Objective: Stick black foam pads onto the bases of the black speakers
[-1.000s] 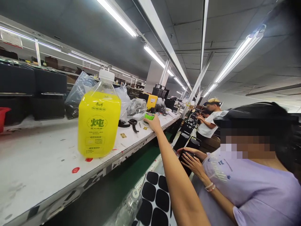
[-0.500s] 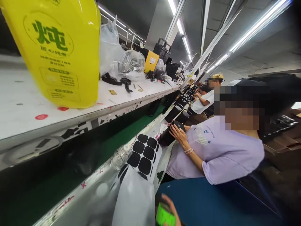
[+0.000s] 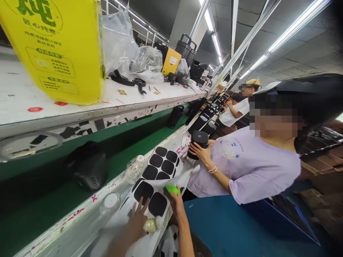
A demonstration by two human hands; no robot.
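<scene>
Grasping a green roll (image 3: pixel 171 189), the right hand (image 3: pixel 176 200) had its fingers clenched around it at the right side of the white sheet (image 3: pixel 160 182), while the left hand (image 3: pixel 136 218) had its fingers spread and released over the sheet's near part, tips on or just above a black pad (image 3: pixel 143 191). The sheet seemed liable to crease, since its right side was curled up and a careless sweep of the right hand could have caught it. The pad might have lifted or scuffed had the left fingertips pressed and slid. Along the sheet's left side, a clear bottle (image 3: pixel 136 169) and a clear jar (image 3: pixel 109 202) could have been knocked by a sideways swing of the left arm (both looked light, though that was a guess). Beyond the sheet's far end, a co-worker's hand (image 3: pixel 202 154) held a dark block (image 3: pixel 200 137). Much was hard to make out: the left hand was blurred, so its pressure could not be told; a yellowish lump (image 3: pixel 152 225) over the sheet's near part was unidentifiable; the right fingers hid some of the roll; and the yellow jug (image 3: pixel 61 53), well left of the sheet, was cut off at the top.
</scene>
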